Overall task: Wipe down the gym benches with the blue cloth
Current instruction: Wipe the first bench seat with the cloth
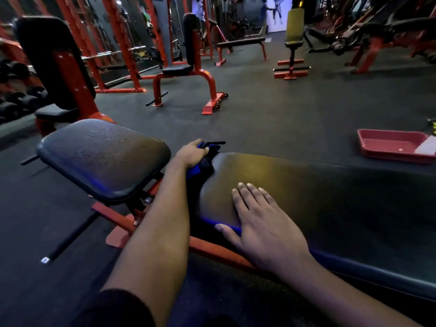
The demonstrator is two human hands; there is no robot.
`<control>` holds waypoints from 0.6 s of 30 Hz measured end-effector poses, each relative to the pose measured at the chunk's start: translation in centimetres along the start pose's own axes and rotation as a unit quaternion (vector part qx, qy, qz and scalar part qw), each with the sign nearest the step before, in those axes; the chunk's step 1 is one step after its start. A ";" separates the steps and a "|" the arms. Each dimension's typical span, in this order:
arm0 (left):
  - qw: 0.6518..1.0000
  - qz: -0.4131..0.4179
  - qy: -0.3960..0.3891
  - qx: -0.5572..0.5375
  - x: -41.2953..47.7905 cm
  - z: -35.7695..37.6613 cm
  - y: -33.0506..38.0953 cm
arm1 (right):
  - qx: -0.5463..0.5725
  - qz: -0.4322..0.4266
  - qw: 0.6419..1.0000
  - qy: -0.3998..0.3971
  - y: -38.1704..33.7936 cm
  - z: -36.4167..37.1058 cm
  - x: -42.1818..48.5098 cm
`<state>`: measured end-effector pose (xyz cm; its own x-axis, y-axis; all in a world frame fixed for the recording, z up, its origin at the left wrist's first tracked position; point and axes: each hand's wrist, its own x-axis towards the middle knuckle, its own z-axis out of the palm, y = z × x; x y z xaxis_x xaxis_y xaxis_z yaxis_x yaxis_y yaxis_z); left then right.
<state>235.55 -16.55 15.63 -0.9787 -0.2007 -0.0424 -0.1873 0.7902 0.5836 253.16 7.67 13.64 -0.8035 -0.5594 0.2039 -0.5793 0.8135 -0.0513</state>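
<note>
1. Blue cloth (194, 169) sits bunched at the narrow end of the long black bench pad (330, 192), in the gap between that pad and the separate seat pad (103, 159).
2. The left hand (191, 153) grips the cloth with its fingers curled round it, knuckles up, the forearm reaching across the gap from the lower left.
3. The right hand (262, 223) lies flat on the long pad near its close edge. Its palm is down, the fingers are straight and slightly spread, and the thumb is stretched along the pad's rim.
4. The seat pad is tilted, and its black surface is speckled with pale flecks and droplets.
5. An orange-red steel frame (212, 250) runs beneath both pads and rests on the dark rubber floor (283, 109).
6. A shallow red tray (391, 146) lies on the floor beyond the long pad, to the right, with something white at its right end.
7. Farther back stand an upright-backed bench (186, 67) and a flat bench (240, 42), both on red frames.
8. Dark dumbbells (14, 90) are racked at the far left, blurred.
</note>
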 end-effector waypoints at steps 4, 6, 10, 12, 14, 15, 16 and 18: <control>0.998 0.010 -0.019 -0.066 3.2 0.1 -5.4 | 0.016 0.005 1.000 0.004 -0.3 -0.3 -0.1; 0.994 0.016 -0.014 -0.103 1.8 -0.2 -7.7 | 0.020 0.009 1.000 0.010 -0.4 -0.5 -0.1; 0.994 0.031 0.018 -0.107 -6.0 -1.2 -6.5 | 0.019 0.019 1.000 0.016 -0.5 -0.4 -0.1; 0.993 0.045 0.014 -0.104 -6.9 -1.2 -6.3 | 0.022 0.025 0.999 0.014 -0.6 -0.2 -0.1; 0.996 0.048 -0.006 -0.080 -5.4 -1.1 -5.4 | 0.023 0.034 0.999 0.020 -0.7 -0.1 -0.1; 0.997 0.049 -0.014 -0.057 -4.3 -1.0 -4.4 | 0.022 0.035 0.999 0.023 -0.7 -0.1 0.0; 0.998 0.045 -0.017 -0.036 -2.9 -0.7 -3.5 | 0.020 0.033 0.999 0.021 -0.7 -0.1 0.0; 0.999 0.024 -0.030 0.001 -0.7 -0.2 -0.9 | 0.021 0.029 0.999 0.022 -0.7 0.0 0.0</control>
<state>236.42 -17.26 15.25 -0.9899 -0.1276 -0.0621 -0.1397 0.7993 0.5845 253.55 7.14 13.65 -0.8298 -0.5026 0.2424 -0.5376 0.8366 -0.1056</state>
